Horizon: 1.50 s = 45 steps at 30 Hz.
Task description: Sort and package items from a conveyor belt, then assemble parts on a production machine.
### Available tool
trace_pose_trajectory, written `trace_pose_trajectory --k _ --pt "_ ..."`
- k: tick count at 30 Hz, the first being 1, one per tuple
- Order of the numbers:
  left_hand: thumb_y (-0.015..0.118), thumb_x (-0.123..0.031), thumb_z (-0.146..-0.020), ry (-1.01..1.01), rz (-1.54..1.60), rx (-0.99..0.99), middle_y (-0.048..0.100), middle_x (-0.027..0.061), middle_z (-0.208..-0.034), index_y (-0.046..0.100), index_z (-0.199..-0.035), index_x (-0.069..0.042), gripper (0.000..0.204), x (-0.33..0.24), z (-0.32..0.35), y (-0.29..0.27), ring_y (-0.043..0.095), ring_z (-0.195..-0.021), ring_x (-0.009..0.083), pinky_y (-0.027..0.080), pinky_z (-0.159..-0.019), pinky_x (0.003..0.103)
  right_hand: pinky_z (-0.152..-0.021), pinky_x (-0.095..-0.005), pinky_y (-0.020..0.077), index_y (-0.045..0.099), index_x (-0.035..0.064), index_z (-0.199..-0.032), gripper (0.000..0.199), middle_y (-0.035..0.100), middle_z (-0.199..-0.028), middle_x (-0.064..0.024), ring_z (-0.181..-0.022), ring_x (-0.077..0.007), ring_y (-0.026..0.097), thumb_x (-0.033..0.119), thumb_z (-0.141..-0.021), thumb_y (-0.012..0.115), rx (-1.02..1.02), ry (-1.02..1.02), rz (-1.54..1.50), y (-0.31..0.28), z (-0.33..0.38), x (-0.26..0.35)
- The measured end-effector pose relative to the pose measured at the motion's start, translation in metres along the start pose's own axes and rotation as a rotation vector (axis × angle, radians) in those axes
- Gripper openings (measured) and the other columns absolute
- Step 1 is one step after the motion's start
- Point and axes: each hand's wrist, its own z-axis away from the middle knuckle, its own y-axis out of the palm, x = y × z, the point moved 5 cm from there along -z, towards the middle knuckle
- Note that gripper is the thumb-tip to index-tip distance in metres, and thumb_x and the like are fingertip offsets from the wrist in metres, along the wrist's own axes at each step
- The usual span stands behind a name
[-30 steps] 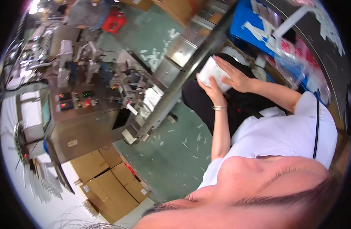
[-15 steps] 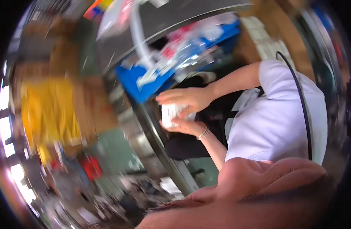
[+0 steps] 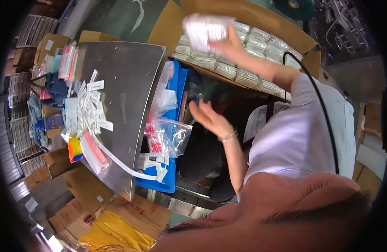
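In the head view, a large cardboard box (image 3: 165, 29) stands at the top with its flaps spread outward, and it is filled with rows of white packs (image 3: 246, 77) in clear, shiny wrap. A blue tray (image 3: 171, 169) sits beside the table (image 3: 128, 92), holding clear bags (image 3: 172, 136), some with red print, and a few white label strips near its lower end. Another carton (image 3: 138, 212) at the lower left has a yellow sheet (image 3: 117, 229) lying over it. On the grey table are a heap of white labels (image 3: 90, 103) and a bundle of pink-and-clear bags (image 3: 94, 155) near the edge.

The held white pack (image 3: 204, 32) is blurred, so its print and exact edges are hard to make out. It also hides part of the box behind it, and the right forearm covers some of the packs. The person's face fills the bottom, cutting off what lies beneath, and the yellow sheet runs out at the lower edge.

The right hand (image 3: 231, 44) grips the held pack at its right side, above the left part of the box — how the far fingers press cannot be told. The left hand (image 3: 212, 119) is loosely spread, fingers parted and slightly bent, over the dark-clothed lap and near the tray, well apart from the held pack.
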Motion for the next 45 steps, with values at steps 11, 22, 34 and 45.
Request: trace_pose_trajectory --k 11,22,34,45 --pt "0.055 -0.002 -0.087 0.335 -0.953 -0.116 0.062 0.0166 -0.090 0.061 -0.093 0.005 0.011 -0.035 -0.002 -0.127 0.059 -0.082 0.0288 0.048 -0.075 0.036 -0.080 -0.0428 0.0465 0.035 0.0062 -0.128 0.066 0.061 -0.103 -0.0221 -0.096 -0.0393 0.057 0.034 -0.075 0.064 0.600 0.039 1.153 0.037 -0.090 -0.139" --pt "0.046 -0.009 -0.092 0.434 -1.044 -0.732 0.062 0.0153 -0.089 0.061 -0.087 0.007 0.022 -0.104 0.045 -0.260 0.058 -0.082 0.0276 0.047 -0.076 0.037 -0.087 -0.0443 0.0429 0.047 0.0016 -0.121 0.050 0.054 -0.110 -0.0256 -0.102 -0.0376 0.053 0.032 -0.084 0.061 0.531 0.059 0.898 0.012 -0.044 -0.168" --pt "0.045 -0.015 -0.095 -0.039 -0.596 -0.999 0.063 0.0125 -0.088 0.055 -0.109 0.001 0.024 -0.119 0.196 -0.463 0.060 -0.076 0.0182 0.049 -0.070 0.029 -0.060 -0.0353 0.0474 0.060 0.0006 -0.085 0.032 0.059 -0.069 -0.0110 -0.066 -0.0239 0.058 0.032 -0.084 0.058 0.907 -0.237 0.748 0.309 0.099 -0.061" --pt "0.049 -0.026 -0.093 -0.624 0.319 -1.679 0.065 0.0097 -0.086 0.049 -0.118 -0.002 0.035 -0.153 0.405 -0.203 0.062 -0.075 0.0149 0.050 -0.070 0.028 -0.053 -0.0345 0.0460 0.061 0.0006 -0.081 0.033 0.058 -0.066 -0.0106 -0.060 -0.0210 0.058 0.033 -0.085 0.058 1.993 -0.003 0.833 0.425 0.222 0.127"
